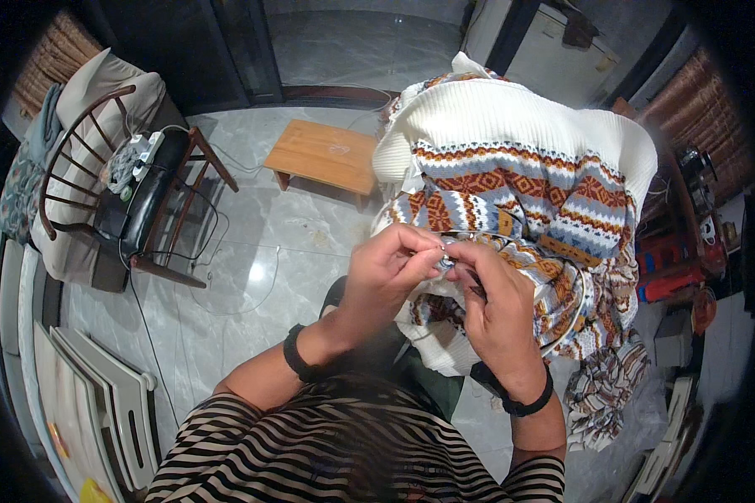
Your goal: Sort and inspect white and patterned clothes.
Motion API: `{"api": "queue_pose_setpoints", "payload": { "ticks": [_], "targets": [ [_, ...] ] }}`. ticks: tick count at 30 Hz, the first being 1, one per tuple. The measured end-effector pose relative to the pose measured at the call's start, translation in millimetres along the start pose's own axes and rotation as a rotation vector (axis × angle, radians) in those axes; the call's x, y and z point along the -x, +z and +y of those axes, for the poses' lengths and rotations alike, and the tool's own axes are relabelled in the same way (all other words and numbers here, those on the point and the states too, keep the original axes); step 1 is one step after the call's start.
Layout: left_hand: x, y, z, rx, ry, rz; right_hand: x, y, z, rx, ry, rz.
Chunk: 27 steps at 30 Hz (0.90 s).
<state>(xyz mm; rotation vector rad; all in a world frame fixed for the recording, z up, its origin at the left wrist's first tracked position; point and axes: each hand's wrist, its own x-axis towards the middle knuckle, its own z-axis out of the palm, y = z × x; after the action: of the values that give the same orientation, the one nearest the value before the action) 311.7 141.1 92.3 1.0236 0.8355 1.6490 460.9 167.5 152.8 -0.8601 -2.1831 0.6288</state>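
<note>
My left hand (384,276) and my right hand (500,302) meet before me, thumbs and forefingers pinched together. Between their fingertips is a small gathered bit of grey-and-white knit fabric (447,256). Something dark and thin (477,286) shows within my right hand's curled fingers; what it is cannot be made out. Just beyond the hands lies a large heap of patterned knitwear (528,182) in grey, white, rust and mustard. A broad white ribbed band (509,113) runs along the heap's far side. Part of the knitwear is hidden behind my right hand.
A low wooden stool (321,154) stands left of the heap. Farther left, a wooden armchair (145,214) carries a power strip (148,154), with cables trailing onto the tiled floor (258,264). More striped knitwear (607,390) lies at right. Folded panels (94,402) lean at lower left.
</note>
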Motion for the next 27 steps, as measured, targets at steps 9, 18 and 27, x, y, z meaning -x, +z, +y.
{"api": "queue_pose_setpoints", "payload": {
  "ticks": [9,18,27],
  "targets": [
    [-4,-2,14,-0.296,0.037,-0.06,-2,-13,3,-0.08,0.149,-0.165],
    [-16,-13,38,-0.562,-0.011,-0.339,-6,-36,11,-0.41,0.332,-0.384],
    [-9,-22,33,-0.469,-0.142,-0.309,22,-105,12,-0.239,0.398,-0.128]
  ]
}}
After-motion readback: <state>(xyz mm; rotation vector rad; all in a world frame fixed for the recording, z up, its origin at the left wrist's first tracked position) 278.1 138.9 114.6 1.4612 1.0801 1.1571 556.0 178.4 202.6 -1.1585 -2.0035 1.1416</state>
